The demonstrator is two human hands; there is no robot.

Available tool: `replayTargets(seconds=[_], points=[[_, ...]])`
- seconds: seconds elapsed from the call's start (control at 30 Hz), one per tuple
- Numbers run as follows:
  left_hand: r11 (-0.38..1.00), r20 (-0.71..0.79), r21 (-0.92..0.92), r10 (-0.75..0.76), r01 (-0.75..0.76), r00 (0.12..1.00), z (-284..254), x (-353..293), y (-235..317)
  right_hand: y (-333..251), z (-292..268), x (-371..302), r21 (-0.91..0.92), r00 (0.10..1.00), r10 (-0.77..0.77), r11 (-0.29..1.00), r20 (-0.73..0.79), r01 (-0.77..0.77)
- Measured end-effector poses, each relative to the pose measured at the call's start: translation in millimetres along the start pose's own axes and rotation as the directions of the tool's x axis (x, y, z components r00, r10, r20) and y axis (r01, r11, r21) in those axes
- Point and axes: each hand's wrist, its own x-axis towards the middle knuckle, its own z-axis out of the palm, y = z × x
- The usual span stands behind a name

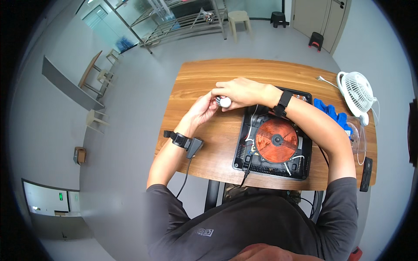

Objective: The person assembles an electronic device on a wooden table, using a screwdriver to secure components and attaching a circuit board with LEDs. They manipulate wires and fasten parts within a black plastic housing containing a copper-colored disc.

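My left hand (203,109) and my right hand (243,92) meet above the table's left half. Between them is a small dark-and-silver cylinder (224,102) with a whitish round end, whose kind I cannot make out. Fingers of both hands close around it, and part of it is hidden. Right of my hands lies an opened induction cooker (238,162), a black shell with its inside bare. A round copper coil (266,141) sits in its middle, with white and dark wires around it. My right forearm passes over the cooker's far part.
Blue gloves (333,114), a clear plastic bag (360,138) and a white fan (357,91) lie on the right of the wooden table (204,150). A black oblong device (366,174) is at its right edge. A black cable (246,174) runs over the near edge.
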Motion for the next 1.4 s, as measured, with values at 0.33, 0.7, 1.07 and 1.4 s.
replayTargets(seconds=[0.33,0.7,1.07,1.4], points=[[-0.351,0.323,0.920,0.419,-0.177,0.849,-53.2,53.2,10.4,18.8,-83.6,-49.9,-0.039,0.932,0.271,0.957,-0.241,-0.288],[-0.714,0.454,0.677,0.214,-0.179,0.865,-44.3,95.2,-9.0,10.1,-159.9,-149.3,-0.112,0.832,0.464,0.850,-0.304,-0.515],[-0.763,0.300,0.642,0.154,-0.080,0.941,-25.4,92.4,-3.6,-0.4,-179.0,-218.9,-0.090,0.785,0.502,0.819,-0.363,-0.566],[-0.688,0.345,0.722,0.260,-0.078,0.902,-29.1,100.0,1.3,-3.1,-172.7,-223.7,-0.092,0.787,0.480,0.829,-0.387,-0.551]])
